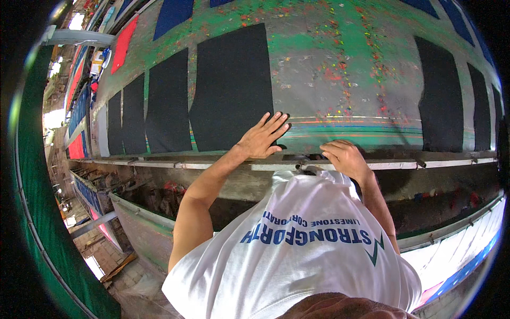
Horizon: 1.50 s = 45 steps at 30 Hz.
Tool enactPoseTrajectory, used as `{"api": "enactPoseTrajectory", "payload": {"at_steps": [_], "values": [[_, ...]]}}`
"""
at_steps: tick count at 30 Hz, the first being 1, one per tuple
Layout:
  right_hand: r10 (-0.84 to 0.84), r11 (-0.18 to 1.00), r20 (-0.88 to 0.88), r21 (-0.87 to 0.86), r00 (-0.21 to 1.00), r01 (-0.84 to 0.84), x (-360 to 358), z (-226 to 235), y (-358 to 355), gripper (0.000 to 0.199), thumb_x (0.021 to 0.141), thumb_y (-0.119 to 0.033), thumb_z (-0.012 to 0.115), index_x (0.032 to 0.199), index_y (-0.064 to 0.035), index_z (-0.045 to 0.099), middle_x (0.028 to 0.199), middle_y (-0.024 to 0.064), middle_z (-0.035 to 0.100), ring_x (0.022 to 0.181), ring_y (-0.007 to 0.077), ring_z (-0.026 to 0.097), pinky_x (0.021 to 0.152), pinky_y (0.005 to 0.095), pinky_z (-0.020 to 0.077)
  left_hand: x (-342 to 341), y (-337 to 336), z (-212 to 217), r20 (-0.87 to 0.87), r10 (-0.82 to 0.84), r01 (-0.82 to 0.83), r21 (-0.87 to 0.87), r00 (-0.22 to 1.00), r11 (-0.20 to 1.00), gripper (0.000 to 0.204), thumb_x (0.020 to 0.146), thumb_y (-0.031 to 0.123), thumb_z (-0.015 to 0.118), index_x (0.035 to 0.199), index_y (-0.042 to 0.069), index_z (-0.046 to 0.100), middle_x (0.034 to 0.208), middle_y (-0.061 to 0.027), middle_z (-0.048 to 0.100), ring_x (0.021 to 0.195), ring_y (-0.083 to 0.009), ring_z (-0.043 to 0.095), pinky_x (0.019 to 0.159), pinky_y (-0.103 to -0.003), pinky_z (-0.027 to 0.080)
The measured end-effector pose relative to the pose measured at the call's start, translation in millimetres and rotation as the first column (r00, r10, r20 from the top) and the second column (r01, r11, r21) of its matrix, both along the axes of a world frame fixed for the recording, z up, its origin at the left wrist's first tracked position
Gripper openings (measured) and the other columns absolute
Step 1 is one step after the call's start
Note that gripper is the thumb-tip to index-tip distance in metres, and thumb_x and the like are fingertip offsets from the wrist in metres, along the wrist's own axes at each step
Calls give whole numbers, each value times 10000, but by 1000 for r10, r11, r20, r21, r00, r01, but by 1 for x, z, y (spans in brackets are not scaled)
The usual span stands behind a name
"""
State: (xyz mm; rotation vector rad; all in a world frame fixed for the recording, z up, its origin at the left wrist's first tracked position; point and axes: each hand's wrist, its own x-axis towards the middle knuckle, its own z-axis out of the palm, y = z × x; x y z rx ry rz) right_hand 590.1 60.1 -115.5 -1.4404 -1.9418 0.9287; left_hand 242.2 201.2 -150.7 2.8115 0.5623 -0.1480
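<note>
Nearly flat, left hand (261,140) lies over the lower right corner of a large black panel (231,87), fingers spread past its right edge; nothing clasped, though how hard it presses cannot be told. Panel lies flat on the table, up and to the left of the palm. Right hand (346,158) near the table's front edge, well apart from the panel, fingers loosely bent; whether anything is pinched beneath cannot be seen. Table (308,80) long, grey and green, heavily speckled red, yellow and orange, with thin coloured streaks between the hands. Three narrower black pieces (167,103) to the left of the panel, more black pieces (440,98) off to the right; blue pieces (173,18) and a red piece (125,43) farther back. Pale rail (212,165) along the near edge. Green sheeting (31,138) hangs far left, beside a cluttered brick-toned floor.
</note>
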Motion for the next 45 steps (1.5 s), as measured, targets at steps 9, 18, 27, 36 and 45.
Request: {"api": "enactPoseTrajectory", "payload": {"at_steps": [9, 18, 27, 36, 45], "values": [[114, 993, 112, -56, 987, -108, -22, 10, 21, 269, 982, -185, 710, 1219, -69, 761, 1220, 115, 759, 1161, 310, 698, 1047, 440, 541, -19, 134, -28, 503, 632, -764, 92, 589, 639, 470, 1040, 230, 664, 1387, -86, 633, 1666, -282, 392, 1570, -535, 282, 1292, -584, 270], [-14, 999, 169, 44, 986, 7, 3, 14, 0, 258, 952, -176, 726, 1179, -58, 767, 1183, 118, 773, 1151, 326, 701, 1035, 442, 543, -9, 188, -43, 639, 581, -809, 114, 504, 576, 173, 923, 113, 736, 1089, 63, 747, 1387, -193, 679, 1318, -426, 600, 1138, -530, 467], [-124, 979, 175, 184, 977, 92, 88, 24, -11, 276, 1008, -206, 714, 1233, -51, 749, 1229, 127, 759, 1170, 338, 699, 1043, 444, 558, 11, 175, -44, 567, 677, -869, 158, 469, 469, 84, 951, 55, 709, 1027, 21, 720, 1382, -237, 676, 1266, -425, 630, 1049, -511, 508], [-568, 823, 235, 163, 788, 544, 359, 25, -59, 313, 1026, -271, 686, 1273, -92, 753, 1268, 164, 757, 1160, 355, 729, 1021, 432, 586, 190, 35, 12, 484, 768, -709, -354, 418, 609, 173, 978, 192, 775, 1042, 32, 763, 1134, -211, 776, 1014, -313, 755, 878, -425, 600], [-801, 393, 548, 177, 241, 902, 600, -53, -97, 555, 943, -403, 776, 1310, -7, 645, 1294, 307, 681, 1207, 497, 649, 1016, 542, 537, 478, -126, 9, -171, 809, -279, -960, 562, -9, 437, 1118, 339, 617, 1301, -54, 669, 1171, -162, 787, 967, -223, 779, 842, -334, 637]]}}
